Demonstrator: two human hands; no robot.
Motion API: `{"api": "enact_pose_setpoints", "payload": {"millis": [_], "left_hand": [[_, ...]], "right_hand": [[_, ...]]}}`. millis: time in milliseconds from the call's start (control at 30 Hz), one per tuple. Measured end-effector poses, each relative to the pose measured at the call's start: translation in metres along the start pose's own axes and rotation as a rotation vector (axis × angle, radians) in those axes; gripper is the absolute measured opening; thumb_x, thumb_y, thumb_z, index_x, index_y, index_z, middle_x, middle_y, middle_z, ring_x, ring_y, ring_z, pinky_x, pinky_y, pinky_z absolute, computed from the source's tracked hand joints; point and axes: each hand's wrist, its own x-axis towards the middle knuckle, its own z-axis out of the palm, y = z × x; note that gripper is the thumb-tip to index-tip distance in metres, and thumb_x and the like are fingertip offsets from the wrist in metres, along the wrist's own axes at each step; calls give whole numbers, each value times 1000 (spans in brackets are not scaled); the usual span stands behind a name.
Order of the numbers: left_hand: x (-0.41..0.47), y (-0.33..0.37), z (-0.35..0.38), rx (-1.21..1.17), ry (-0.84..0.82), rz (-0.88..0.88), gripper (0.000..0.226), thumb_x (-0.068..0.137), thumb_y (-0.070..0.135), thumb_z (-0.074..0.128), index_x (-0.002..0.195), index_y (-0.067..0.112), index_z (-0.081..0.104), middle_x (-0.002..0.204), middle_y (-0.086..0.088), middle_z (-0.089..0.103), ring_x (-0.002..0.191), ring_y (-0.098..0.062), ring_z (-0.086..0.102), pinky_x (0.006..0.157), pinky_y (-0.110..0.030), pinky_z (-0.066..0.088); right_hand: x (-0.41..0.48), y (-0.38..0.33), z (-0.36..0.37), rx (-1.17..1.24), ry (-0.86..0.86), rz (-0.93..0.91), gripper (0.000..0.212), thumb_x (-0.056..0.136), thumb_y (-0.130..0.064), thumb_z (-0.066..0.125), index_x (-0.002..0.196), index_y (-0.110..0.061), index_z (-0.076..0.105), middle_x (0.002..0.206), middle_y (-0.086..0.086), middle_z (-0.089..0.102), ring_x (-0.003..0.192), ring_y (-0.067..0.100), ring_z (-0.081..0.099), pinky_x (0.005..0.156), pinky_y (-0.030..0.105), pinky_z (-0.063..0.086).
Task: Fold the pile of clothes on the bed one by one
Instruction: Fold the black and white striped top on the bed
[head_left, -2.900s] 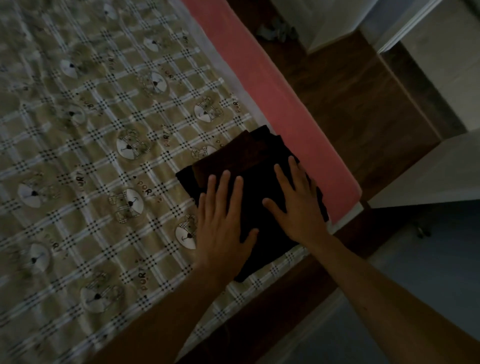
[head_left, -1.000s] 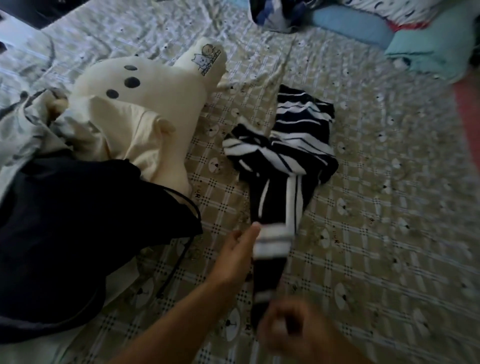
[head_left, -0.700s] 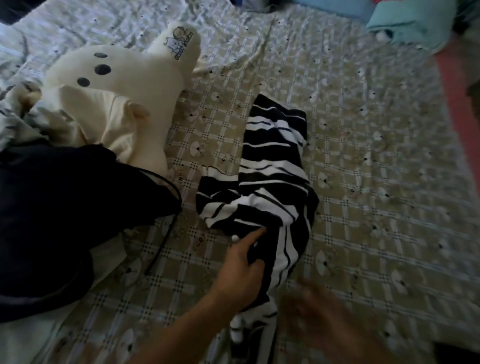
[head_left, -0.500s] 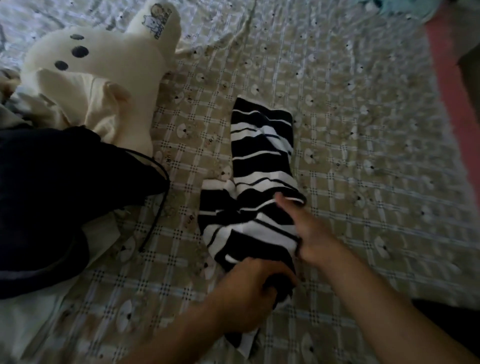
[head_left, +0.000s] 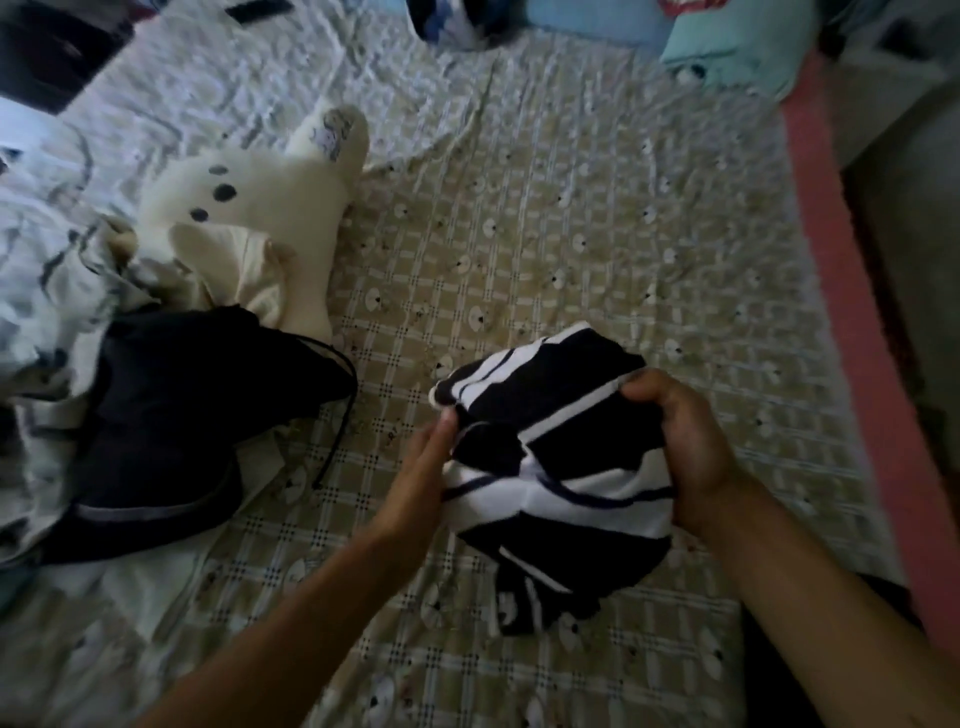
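A black-and-white striped garment (head_left: 550, 457) is bunched up and lifted off the checked bedsheet (head_left: 571, 234) between both hands. My left hand (head_left: 421, 478) holds its left edge, thumb on top near the white hem. My right hand (head_left: 685, 441) grips the right side with fingers curled over the fabric. The garment's lower end hangs down toward me. A pile of unfolded clothes lies at the left: a dark navy garment (head_left: 171, 421) with a drawstring, a cream garment (head_left: 244, 275) and a pale patterned one (head_left: 47, 280).
A cream plush toy (head_left: 260, 192) lies at the upper left beside the pile. Teal and blue pillows (head_left: 727, 47) sit at the head of the bed. The pink bed edge (head_left: 852, 312) runs down the right side, with floor beyond.
I turned from the folded dark clothes at the bed's edge to the striped garment. Both hands pulled it toward me, gathered it, and now hold it bunched off the sheet.
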Motion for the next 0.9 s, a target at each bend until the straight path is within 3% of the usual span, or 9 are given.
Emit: {"api": "enact_pose_setpoints", "payload": {"millis": [233, 367, 433, 567, 633, 700, 733, 833, 900], "left_hand": [[-128, 121, 71, -231, -226, 81, 42, 83, 25, 64, 122, 11, 65, 116, -18, 71, 103, -32, 70, 76, -36, 59], [-201, 195, 106, -274, -200, 317, 10, 92, 12, 63, 97, 15, 71, 88, -6, 78, 80, -20, 75, 65, -30, 60], [-235, 227, 128, -283, -171, 454, 14, 94, 7, 58, 87, 16, 66, 78, 0, 76, 75, -15, 74, 63, -27, 59], [-289, 269, 162, -178, -126, 608, 23, 93, 14, 63, 115, 9, 60, 104, -7, 70, 95, -24, 69, 85, -40, 59], [-313, 286, 168, -171, -223, 617, 20, 92, 13, 62, 111, 5, 61, 95, -10, 68, 83, -26, 69, 71, -34, 60], [-336, 305, 168, -149, -375, 622, 14, 88, 8, 62, 100, 0, 59, 85, -15, 66, 72, -26, 68, 61, -30, 58], [-347, 314, 165, -133, -424, 648, 23, 82, 6, 66, 102, -1, 57, 88, -19, 64, 73, -26, 68, 64, -31, 57], [-371, 341, 145, 20, -535, 850, 61, 66, -3, 68, 124, -4, 47, 107, -26, 56, 94, -34, 60, 85, -45, 47], [-383, 358, 131, 183, -571, 956, 65, 71, -9, 65, 131, -9, 43, 108, -26, 59, 95, -33, 62, 83, -41, 52]], "right_hand": [[-115, -106, 60, -770, 262, -171, 42, 97, -34, 49, 85, 2, 68, 82, 27, 67, 74, 24, 62, 63, 21, 49], [-184, -147, 75, -1284, 496, -386, 49, 82, -67, 54, 104, -23, 61, 103, 0, 67, 89, 16, 65, 74, 36, 54], [-226, -154, 100, -1196, 512, -609, 41, 81, -55, 67, 104, -25, 51, 102, -5, 61, 92, 12, 61, 70, 29, 48], [-280, -157, 167, -1026, -30, -687, 57, 77, -46, 75, 124, -23, 53, 116, -7, 67, 107, 8, 65, 87, 32, 54], [-280, -161, 183, -976, -4, -826, 61, 77, -52, 76, 130, -29, 56, 123, -10, 66, 114, 9, 63, 94, 31, 53], [-289, -173, 187, -773, 99, -966, 33, 69, -73, 67, 100, -60, 66, 99, -32, 69, 98, -11, 63, 88, 14, 50], [-296, -183, 195, -722, 162, -991, 9, 77, -67, 66, 84, -62, 67, 87, -33, 69, 88, -12, 63, 85, 13, 50], [-321, -215, 215, -656, 138, -1023, 34, 99, -3, 47, 88, -31, 63, 80, -11, 68, 73, 1, 67, 76, 20, 56], [-335, -235, 223, -575, 160, -1038, 33, 99, 5, 39, 82, -18, 58, 61, -10, 67, 56, -2, 64, 59, 12, 51]]}}
